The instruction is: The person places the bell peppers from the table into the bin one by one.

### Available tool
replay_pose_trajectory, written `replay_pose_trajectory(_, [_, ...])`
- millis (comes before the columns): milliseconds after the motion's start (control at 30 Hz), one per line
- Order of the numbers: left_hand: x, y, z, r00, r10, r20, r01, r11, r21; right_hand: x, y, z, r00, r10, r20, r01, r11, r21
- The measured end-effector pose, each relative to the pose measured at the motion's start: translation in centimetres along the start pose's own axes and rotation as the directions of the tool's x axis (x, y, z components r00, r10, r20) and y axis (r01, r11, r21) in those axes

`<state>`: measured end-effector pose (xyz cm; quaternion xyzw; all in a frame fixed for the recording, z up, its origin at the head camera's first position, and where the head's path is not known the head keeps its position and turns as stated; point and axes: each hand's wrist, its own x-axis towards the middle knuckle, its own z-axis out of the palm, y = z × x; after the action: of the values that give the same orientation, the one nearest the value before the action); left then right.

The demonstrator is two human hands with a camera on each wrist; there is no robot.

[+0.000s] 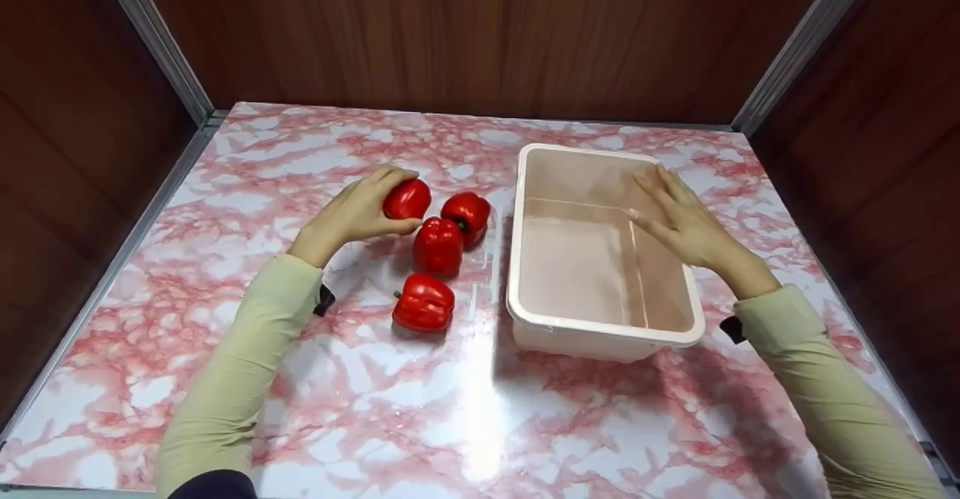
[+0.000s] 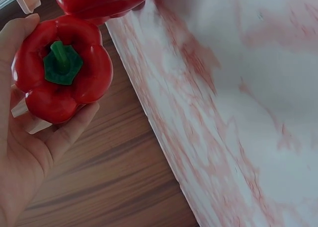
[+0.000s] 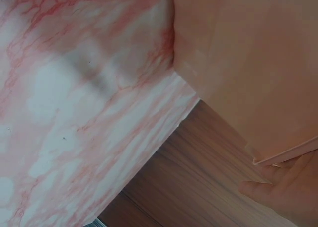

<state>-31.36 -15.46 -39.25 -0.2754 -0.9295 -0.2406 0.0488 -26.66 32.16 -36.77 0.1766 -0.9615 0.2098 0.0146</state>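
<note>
My left hand (image 1: 362, 205) grips a red bell pepper (image 1: 408, 199), thumb on one side and fingers on the other. In the left wrist view this bell pepper (image 2: 89, 83) turns its green stem toward the camera. Beside it are three more red bell peppers: one at the back right (image 1: 468, 212), a middle one (image 1: 438, 247) and a front one (image 1: 424, 303) lying on its side. At the right rim of a pale pink plastic bin (image 1: 606, 325), my right hand (image 1: 686, 221) lies with fingers extended over the opening, holding nothing visible.
The table (image 1: 337, 409) has a pink and white marbled top. Dark wood-grain panels (image 1: 450, 34) stand at the back and both sides, with metal posts (image 1: 161, 41) in the corners. The bin stands right of the peppers.
</note>
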Motion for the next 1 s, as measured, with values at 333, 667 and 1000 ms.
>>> replay_pose_trajectory(333, [0.2,0.2,0.0,1.0,0.008,0.004,-0.008,1.0,0.0,0.0,0.1,0.1,1.0,-0.002,-0.004,0.002,1.0,0.004])
replay_pose_trajectory(667, [0.5,0.5,-0.2,1.0,-0.001,0.015,0.001,1.0,-0.011,0.0,0.2,0.0,1.0,-0.02,-0.009,0.02,1.0,0.008])
replay_pose_trajectory(1000, [0.9,1.1,-0.3,1.0,0.007,0.018,-0.007,1.0,-0.006,-0.1,0.2,0.0,1.0,-0.017,-0.006,0.018,1.0,0.02])
